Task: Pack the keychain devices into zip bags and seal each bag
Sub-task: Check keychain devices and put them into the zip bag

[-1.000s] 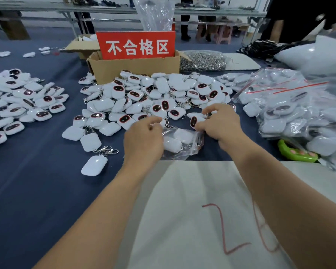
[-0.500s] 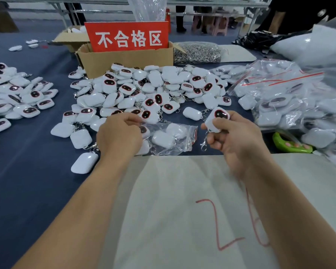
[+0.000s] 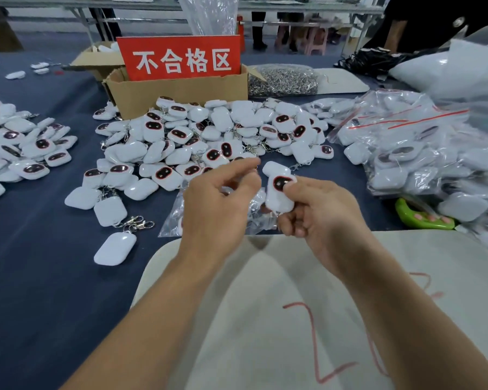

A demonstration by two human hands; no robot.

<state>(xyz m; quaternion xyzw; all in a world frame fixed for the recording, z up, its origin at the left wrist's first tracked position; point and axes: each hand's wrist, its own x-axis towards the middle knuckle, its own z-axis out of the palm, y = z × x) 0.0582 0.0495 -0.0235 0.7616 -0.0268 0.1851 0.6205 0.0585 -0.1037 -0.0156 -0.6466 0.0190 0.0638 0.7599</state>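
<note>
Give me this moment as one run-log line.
phase: bagging | right hand: grips keychain device | left hand: over zip bag, grip unclear | zip bag: lying on table

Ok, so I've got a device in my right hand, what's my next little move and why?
Probably slide the keychain device into the zip bag. Your right hand grips it right beside the bag, which your left hand seems to hold, and the device is not yet inside.

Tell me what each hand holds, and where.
Right hand grips a keychain device by its lower half, thumb on its face. Left hand covers the zip bag; hold hidden.
</note>
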